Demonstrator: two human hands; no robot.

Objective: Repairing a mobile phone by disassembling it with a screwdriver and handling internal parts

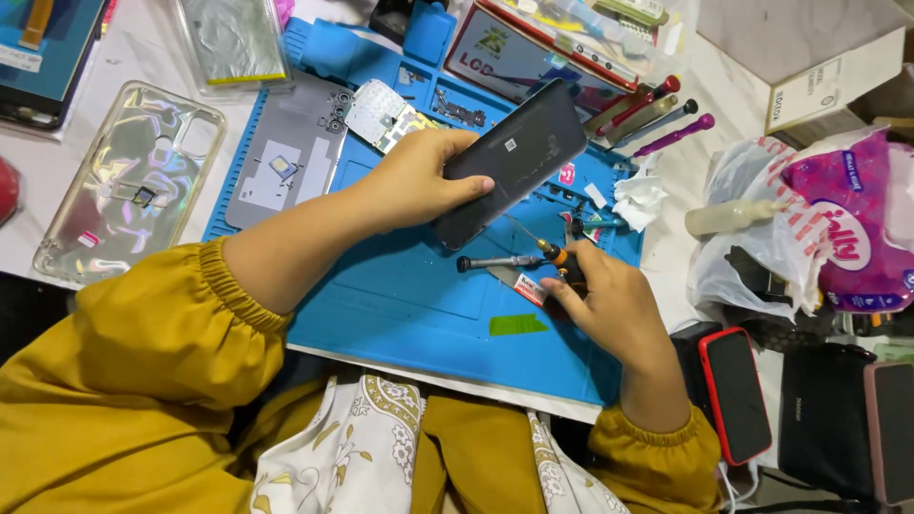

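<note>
My left hand (419, 176) grips a dark phone body (514, 157) by its near end and holds it tilted above a blue work mat (409, 295). My right hand (609, 305) rests on the mat at the right, its fingers pinched around a small flat tool with a white and red label (529, 287). A screwdriver with a black and orange handle (509, 261) lies on the mat just left of that hand. A grey phone back cover (286, 162) and a white circuit board (381, 114) lie at the mat's far left.
A clear phone case (124, 181) lies left of the mat. Several coloured screwdrivers (657, 119) and a crumpled tissue (638, 198) sit at the far right. A red-cased phone (738, 392), plastic bags (809, 228) and a cardboard box (809, 57) crowd the right side.
</note>
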